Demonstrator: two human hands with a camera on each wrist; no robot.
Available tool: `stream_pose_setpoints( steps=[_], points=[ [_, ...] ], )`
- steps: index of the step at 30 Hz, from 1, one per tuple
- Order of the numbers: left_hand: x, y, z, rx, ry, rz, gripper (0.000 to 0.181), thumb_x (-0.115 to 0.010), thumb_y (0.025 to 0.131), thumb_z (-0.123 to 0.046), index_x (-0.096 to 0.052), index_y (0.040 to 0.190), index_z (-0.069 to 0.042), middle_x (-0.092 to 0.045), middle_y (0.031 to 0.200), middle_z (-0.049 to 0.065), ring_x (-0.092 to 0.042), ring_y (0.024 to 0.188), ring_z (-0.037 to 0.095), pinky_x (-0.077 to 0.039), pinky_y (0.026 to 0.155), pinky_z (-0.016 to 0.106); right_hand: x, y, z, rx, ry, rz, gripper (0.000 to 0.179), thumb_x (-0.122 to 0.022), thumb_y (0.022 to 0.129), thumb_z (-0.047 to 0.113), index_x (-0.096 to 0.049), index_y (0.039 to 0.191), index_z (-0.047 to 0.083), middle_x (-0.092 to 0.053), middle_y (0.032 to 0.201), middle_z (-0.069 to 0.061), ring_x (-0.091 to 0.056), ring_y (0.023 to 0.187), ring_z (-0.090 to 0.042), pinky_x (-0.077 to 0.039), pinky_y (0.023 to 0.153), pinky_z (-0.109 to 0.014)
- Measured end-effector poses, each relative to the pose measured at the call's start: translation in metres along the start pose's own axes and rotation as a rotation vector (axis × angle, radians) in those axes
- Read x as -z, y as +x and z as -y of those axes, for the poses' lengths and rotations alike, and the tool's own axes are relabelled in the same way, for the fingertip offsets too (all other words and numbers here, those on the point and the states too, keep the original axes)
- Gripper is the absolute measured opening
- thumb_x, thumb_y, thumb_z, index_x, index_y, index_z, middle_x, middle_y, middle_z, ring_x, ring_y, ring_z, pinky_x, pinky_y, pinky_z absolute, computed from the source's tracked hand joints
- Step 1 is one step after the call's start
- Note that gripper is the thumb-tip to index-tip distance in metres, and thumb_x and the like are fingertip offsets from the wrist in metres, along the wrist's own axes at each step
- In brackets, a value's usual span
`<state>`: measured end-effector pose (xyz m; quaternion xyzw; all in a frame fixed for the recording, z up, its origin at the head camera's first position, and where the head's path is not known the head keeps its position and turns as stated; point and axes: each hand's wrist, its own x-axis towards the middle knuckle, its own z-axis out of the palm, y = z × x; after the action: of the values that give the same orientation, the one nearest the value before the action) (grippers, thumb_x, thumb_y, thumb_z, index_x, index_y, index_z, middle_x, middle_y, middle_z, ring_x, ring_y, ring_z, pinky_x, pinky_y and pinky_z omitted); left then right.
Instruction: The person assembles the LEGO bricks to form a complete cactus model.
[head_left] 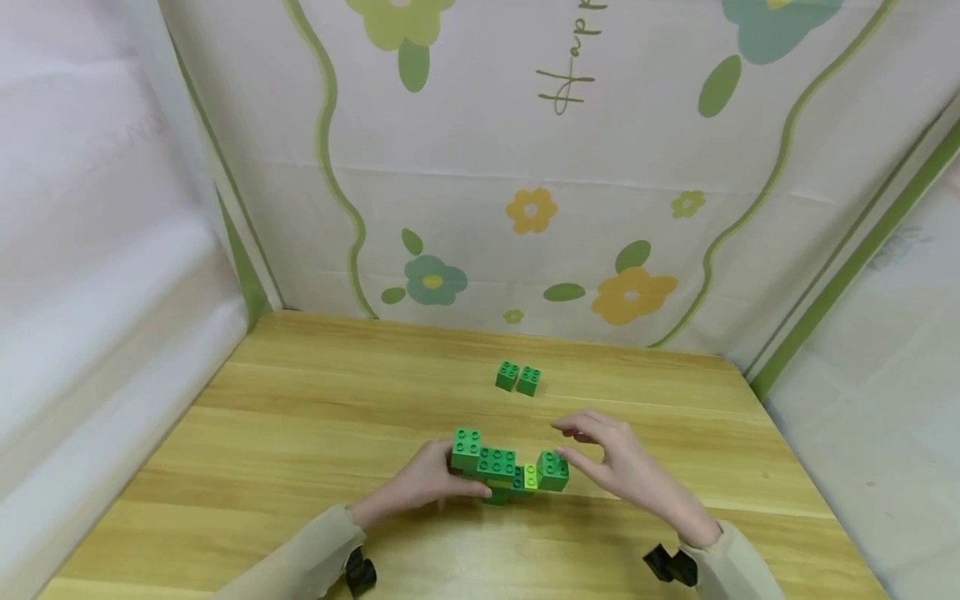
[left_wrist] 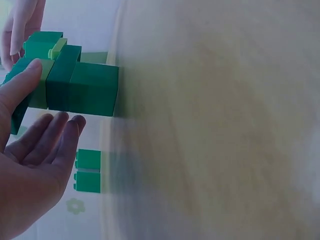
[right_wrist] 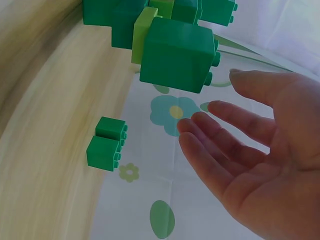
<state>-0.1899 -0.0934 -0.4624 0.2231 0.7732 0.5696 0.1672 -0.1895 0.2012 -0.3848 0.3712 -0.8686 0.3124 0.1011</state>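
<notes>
A build of joined toy building bricks [head_left: 497,461], in several greens, sits in front of the person on the tabletop. At its left end the left hand [head_left: 429,482] grips it, the thumb laid along the near side. In the left wrist view the thumb [left_wrist: 20,82] lies over the build, with the other fingers on its far side. The right hand [head_left: 617,457] is beside the build's right-end brick [head_left: 552,472], thumb and fingers spread apart and relaxed. A gap shows between these fingertips and the brick [right_wrist: 176,55] in the right wrist view.
Two loose green bricks [head_left: 528,381] stand side by side beyond the build on the wooden table [head_left: 337,392]. A flower-printed white cloth [head_left: 465,208] rises behind the table's far edge, and pale cloth walls stand on both sides. Black straps circle both wrists.
</notes>
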Motion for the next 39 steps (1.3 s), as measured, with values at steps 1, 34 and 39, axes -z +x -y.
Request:
stream_pose_setpoints(
  steps=[1, 34, 39],
  points=[
    [0.001, 0.000, 0.000, -0.001, -0.009, 0.004, 0.045, -0.085, 0.078, -0.021, -0.067, 0.118, -0.013, -0.075, 0.114, 0.006, -0.070, 0.098, 0.007, -0.057, 0.087, 0.020, 0.000, 0.003, -0.001, 0.006, -0.011, -0.007, 0.026, -0.073, 0.088, 0.007, -0.069, 0.114, 0.007, -0.072, 0.106, -0.003, -0.070, 0.093, -0.014, -0.063, 0.078, -0.031],
    [0.011, -0.011, -0.016, 0.032, -0.166, -0.014, 0.054, -0.084, 0.078, -0.020, -0.063, 0.125, -0.008, -0.070, 0.116, 0.014, -0.072, 0.095, 0.014, -0.060, 0.085, 0.024, -0.032, 0.062, -0.081, -0.310, 0.098, 0.040, 0.030, -0.068, 0.093, 0.008, -0.064, 0.121, -0.004, -0.068, 0.118, -0.023, -0.070, 0.098, -0.032, -0.063, 0.082, -0.035],
    [0.012, -0.011, -0.015, 0.026, -0.162, -0.019, 0.053, -0.084, 0.078, -0.019, -0.063, 0.126, -0.008, -0.070, 0.117, 0.013, -0.071, 0.096, 0.013, -0.060, 0.086, 0.023, -0.038, 0.068, -0.093, -0.353, 0.106, 0.048, 0.032, -0.067, 0.093, 0.009, -0.064, 0.123, -0.004, -0.068, 0.120, -0.024, -0.070, 0.100, -0.034, -0.062, 0.085, -0.040]
  ],
)
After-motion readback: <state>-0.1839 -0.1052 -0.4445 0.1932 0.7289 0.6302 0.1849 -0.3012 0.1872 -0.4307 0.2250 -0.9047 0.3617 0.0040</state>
